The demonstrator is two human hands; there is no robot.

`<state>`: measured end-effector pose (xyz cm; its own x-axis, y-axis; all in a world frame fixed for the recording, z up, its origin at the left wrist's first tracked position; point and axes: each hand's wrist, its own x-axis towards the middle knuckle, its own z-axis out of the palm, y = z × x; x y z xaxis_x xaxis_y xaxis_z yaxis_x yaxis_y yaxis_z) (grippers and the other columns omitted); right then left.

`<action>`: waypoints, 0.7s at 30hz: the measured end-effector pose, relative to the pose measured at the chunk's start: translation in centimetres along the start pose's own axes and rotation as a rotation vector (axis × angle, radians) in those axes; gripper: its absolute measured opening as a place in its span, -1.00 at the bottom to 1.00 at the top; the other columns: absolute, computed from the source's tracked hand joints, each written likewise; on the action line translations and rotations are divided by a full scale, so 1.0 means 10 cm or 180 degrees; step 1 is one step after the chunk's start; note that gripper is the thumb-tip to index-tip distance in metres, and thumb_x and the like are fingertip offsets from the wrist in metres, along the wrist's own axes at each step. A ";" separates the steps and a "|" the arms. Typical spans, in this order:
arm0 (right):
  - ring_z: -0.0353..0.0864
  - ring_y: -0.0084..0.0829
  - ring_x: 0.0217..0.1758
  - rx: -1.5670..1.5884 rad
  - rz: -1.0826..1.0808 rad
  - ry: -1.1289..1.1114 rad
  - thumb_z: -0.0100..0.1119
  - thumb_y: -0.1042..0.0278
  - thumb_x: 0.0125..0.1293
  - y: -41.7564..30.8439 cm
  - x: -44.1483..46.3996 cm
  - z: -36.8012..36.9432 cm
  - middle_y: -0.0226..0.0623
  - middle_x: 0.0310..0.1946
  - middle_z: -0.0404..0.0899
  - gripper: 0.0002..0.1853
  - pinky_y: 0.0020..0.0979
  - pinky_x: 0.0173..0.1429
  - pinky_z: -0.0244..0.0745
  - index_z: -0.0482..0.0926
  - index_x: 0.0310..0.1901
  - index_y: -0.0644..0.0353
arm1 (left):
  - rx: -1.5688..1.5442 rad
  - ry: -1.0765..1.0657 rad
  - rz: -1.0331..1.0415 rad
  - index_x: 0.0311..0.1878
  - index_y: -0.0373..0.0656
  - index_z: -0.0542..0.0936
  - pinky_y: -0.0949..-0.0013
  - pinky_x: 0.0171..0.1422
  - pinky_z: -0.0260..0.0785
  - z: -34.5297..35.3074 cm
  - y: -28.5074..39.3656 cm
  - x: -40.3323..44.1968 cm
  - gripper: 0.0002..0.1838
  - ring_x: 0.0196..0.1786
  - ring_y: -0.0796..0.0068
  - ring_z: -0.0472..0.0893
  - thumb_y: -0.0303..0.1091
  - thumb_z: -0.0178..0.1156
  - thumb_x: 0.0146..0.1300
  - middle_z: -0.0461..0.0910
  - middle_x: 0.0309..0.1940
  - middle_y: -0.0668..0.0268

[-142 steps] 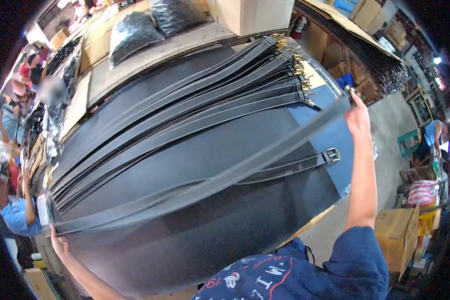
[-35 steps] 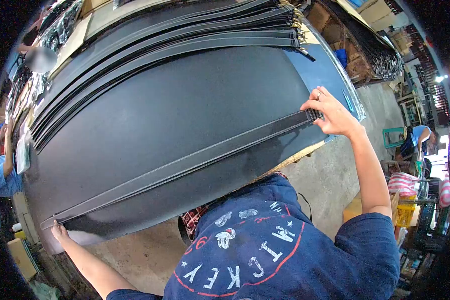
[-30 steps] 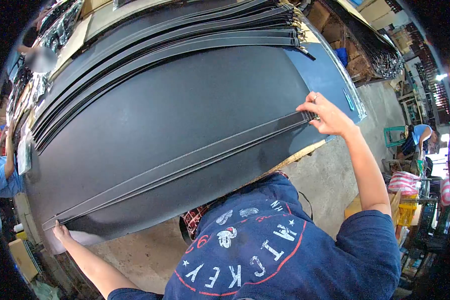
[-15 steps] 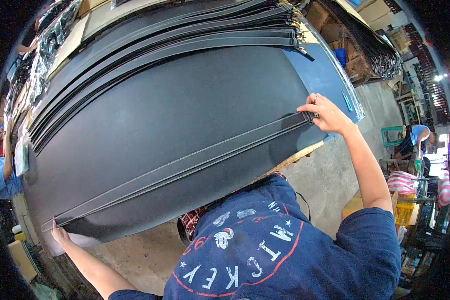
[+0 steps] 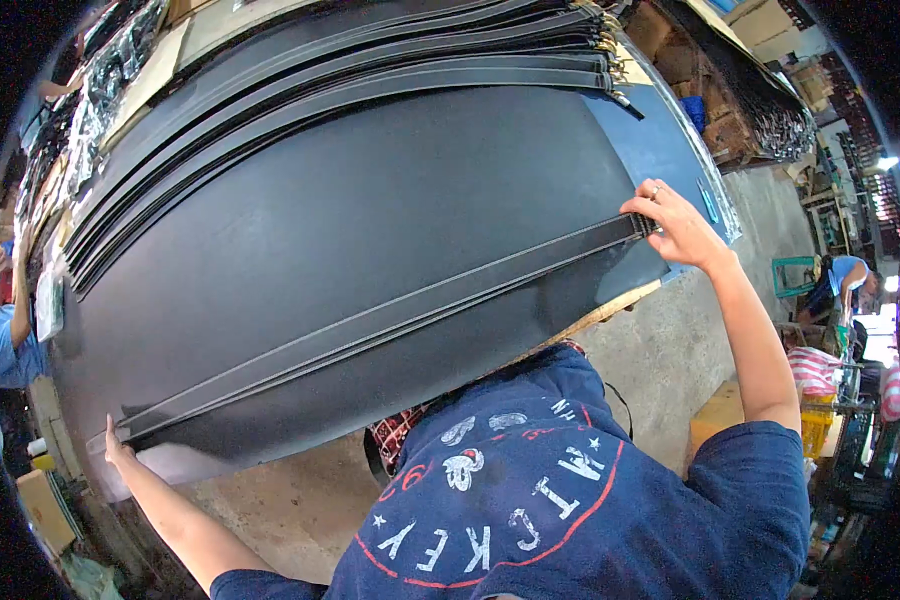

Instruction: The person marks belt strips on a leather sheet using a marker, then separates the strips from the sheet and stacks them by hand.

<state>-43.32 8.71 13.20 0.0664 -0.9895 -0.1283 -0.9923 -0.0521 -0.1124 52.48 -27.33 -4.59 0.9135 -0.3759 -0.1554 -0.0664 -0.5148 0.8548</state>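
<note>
A narrow stack of black stitched belts [image 5: 370, 320] lies slantwise along the front of the dark table sheet. My right hand [image 5: 678, 228] grips its right end, thumb and fingers closed around the strap ends, which they partly cover. At the opposite end, my left hand [image 5: 120, 452] touches the belts near their tips, its visible fingers stretched across them. The tips stick out a little to the left of that hand. Further back, several bundles of similar black belts [image 5: 370, 107] rest in a curve, with metal parts at their right ends.
The table's dark sheet [image 5: 390, 190] overlaps a blue surface [image 5: 660, 130] at right. A teal tool [image 5: 708, 203] lies near the edge. Plastic-wrapped goods [image 5: 90, 130] line the far left. One person [image 5: 12, 345] is at left, another [image 5: 848, 280] beside a green stool [image 5: 792, 275] at right.
My left hand's fingers have straightened and now reach further across the belts. My right hand stays on its end. The whole view has shifted slightly.
</note>
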 end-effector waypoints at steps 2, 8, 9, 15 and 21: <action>0.41 -0.09 0.02 0.0249 -0.0116 0.0077 0.10 0.66 -0.25 0.01 0.01 0.01 -0.15 -0.18 0.36 -0.46 -0.23 0.12 0.35 0.49 -0.06 0.17 | -0.0287 -0.0933 -0.0318 0.00 -0.54 0.42 0.12 -0.03 0.53 -0.06 0.01 0.15 -0.19 -0.18 0.17 0.58 -0.16 0.56 -0.23 0.55 -0.13 0.01; 0.41 -0.12 0.00 -0.0111 -0.0168 -0.0416 0.27 0.59 -0.18 -0.05 0.15 0.00 -0.19 -0.16 0.36 -0.46 -0.22 0.11 0.36 0.48 -0.03 0.09 | -0.0727 -0.1869 -0.0463 -0.14 -0.43 0.55 0.06 -0.08 0.54 -0.19 -0.17 0.53 -0.53 -0.19 0.15 0.61 -0.25 0.40 -0.01 0.58 -0.20 0.06; 0.41 -0.13 0.00 -0.0095 -0.0157 -0.0494 0.29 0.57 -0.18 -0.04 0.16 0.05 -0.19 -0.15 0.36 -0.45 -0.22 0.11 0.36 0.49 -0.02 0.08 | -0.0604 -0.1554 -0.0417 -0.16 -0.42 0.56 0.07 -0.07 0.53 -0.20 -0.08 0.23 -0.56 -0.19 0.16 0.61 -0.26 0.40 0.00 0.58 -0.20 0.08; 0.40 -0.15 0.04 0.0032 -0.0173 -0.0291 0.43 0.41 -0.19 0.09 0.12 0.31 -0.21 -0.08 0.39 -0.36 -0.22 0.17 0.34 0.48 0.06 0.08 | -0.0679 -0.1093 -0.0455 -0.21 -0.44 0.58 0.04 -0.08 0.55 -0.21 -0.05 0.10 -0.61 -0.22 0.16 0.62 -0.36 0.45 -0.03 0.60 -0.22 0.05; 0.47 -0.25 0.08 0.2097 0.2406 0.1925 0.46 0.27 -0.01 -0.38 -0.14 0.35 -0.05 0.09 0.37 -0.30 -0.28 0.10 0.44 0.38 0.18 0.24 | -0.0613 -0.0758 -0.0331 -0.32 -0.41 0.63 0.05 -0.07 0.55 -0.19 -0.04 -0.07 -0.66 -0.23 0.16 0.61 -0.29 0.46 0.02 0.60 -0.22 0.06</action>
<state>-39.27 10.77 10.38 -0.7540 -0.6509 0.0887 -0.5002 0.4814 -0.7198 52.60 -25.43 -3.87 0.7903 -0.5104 -0.3390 0.1203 -0.4132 0.9026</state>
